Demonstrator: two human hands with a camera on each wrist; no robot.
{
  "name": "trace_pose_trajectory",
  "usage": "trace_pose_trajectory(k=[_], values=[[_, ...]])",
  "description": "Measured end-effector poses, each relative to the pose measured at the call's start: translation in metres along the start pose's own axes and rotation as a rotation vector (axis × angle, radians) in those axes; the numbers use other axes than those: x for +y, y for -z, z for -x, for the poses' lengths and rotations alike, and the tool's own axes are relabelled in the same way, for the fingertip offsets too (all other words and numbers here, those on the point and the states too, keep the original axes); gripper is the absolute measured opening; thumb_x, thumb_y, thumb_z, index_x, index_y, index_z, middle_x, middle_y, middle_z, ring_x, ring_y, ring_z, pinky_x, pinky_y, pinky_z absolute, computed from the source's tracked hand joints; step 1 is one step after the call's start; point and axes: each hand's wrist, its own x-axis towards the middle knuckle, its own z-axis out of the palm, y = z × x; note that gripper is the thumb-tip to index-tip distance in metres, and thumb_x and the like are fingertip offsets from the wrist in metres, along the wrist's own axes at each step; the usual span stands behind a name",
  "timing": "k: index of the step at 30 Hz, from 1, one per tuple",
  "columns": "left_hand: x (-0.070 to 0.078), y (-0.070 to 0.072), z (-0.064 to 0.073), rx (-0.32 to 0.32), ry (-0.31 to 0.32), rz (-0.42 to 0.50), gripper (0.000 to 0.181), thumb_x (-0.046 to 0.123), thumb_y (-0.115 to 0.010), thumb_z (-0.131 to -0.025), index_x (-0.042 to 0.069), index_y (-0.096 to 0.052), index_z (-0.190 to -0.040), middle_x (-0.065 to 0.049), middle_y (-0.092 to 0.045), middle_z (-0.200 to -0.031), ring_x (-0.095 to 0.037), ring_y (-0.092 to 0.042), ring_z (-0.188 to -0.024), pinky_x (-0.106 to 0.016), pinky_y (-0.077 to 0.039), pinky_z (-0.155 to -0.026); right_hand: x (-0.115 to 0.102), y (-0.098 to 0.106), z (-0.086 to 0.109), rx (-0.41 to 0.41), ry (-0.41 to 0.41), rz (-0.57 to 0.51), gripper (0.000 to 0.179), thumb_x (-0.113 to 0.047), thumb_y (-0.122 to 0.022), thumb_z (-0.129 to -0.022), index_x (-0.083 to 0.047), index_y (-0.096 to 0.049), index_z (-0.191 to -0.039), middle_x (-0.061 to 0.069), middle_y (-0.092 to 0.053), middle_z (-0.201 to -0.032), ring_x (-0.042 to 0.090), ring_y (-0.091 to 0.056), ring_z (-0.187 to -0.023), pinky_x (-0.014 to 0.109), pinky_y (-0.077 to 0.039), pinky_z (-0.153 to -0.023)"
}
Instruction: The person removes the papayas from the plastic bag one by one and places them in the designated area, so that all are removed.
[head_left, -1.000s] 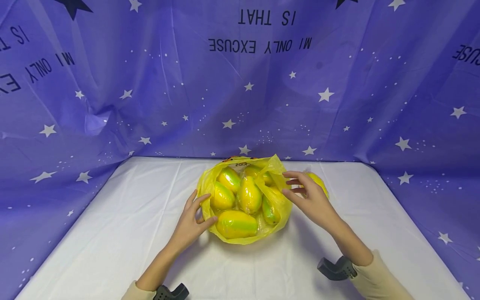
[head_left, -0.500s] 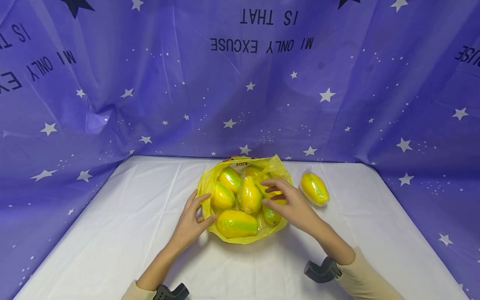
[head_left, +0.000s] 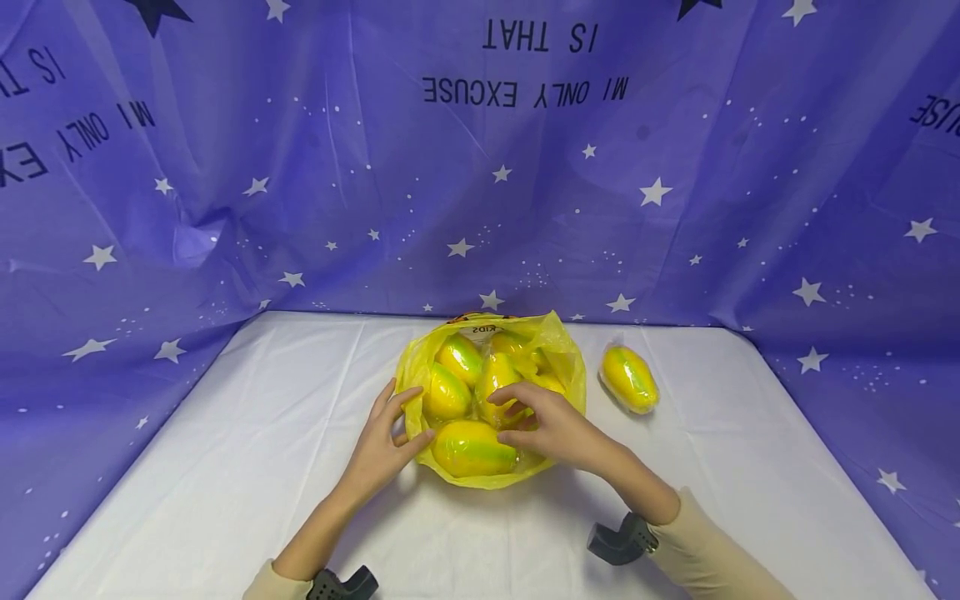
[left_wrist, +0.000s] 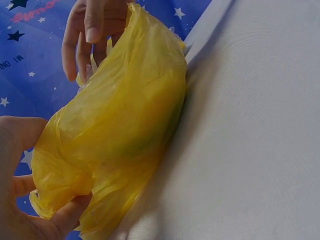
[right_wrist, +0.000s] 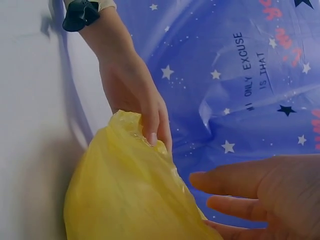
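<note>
A yellow plastic bag [head_left: 567, 357] stands with its mouth spread wide, holding several yellow-green mangoes [head_left: 471, 450] in clear wrap. My left hand [head_left: 382, 443] holds the bag's left rim; in the left wrist view its fingers and thumb lie about the bag's gathered side. Over the bag's mouth, my right hand [head_left: 558, 423] reaches in from the right with bent, parted fingers and nothing between them. Its fingertips overlap the upright middle mango [head_left: 497, 377] in the head view. Part of the mangoes on the right is hidden beneath this hand.
One wrapped mango [head_left: 628, 379] lies on the white tablecloth [head_left: 720, 433] to the right of the bag. A purple star-printed curtain [head_left: 375, 167] hangs behind and along both sides of the table.
My right hand has moved left from beside the loose mango, over the bag's right rim, to above the mangoes inside. The left hand stays at the bag's rim.
</note>
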Motion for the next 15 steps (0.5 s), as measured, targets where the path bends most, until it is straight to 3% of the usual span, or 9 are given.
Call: trace_pose_trajectory(k=[9, 15], values=[[0.001, -0.001, 0.000, 0.002, -0.004, -0.003, 0.062, 0.015, -0.076, -0.085, 0.009, -0.048, -0.140, -0.020, -0.005, -0.158, -0.045, -0.032, -0.134, -0.043, -0.052, -0.090, -0.002, -0.008, -0.005, -0.078, 0.015, 0.102, 0.049, -0.009, -0.077, -0.082, -0.001, -0.058, -0.126, 0.012, -0.062, -0.120, 0.026, -0.059, -0.102, 0.041, -0.053, -0.087], [0.000, -0.001, 0.001, -0.005, -0.002, -0.003, 0.062, 0.016, -0.076, -0.085, 0.010, -0.048, -0.140, -0.020, -0.005, -0.158, -0.046, -0.031, -0.134, -0.043, -0.052, -0.091, -0.001, -0.014, -0.006, -0.106, 0.012, 0.180, 0.052, -0.013, -0.079, -0.080, -0.005, -0.058, -0.127, 0.008, -0.061, -0.124, 0.023, -0.057, -0.109, 0.040, -0.049, -0.095]])
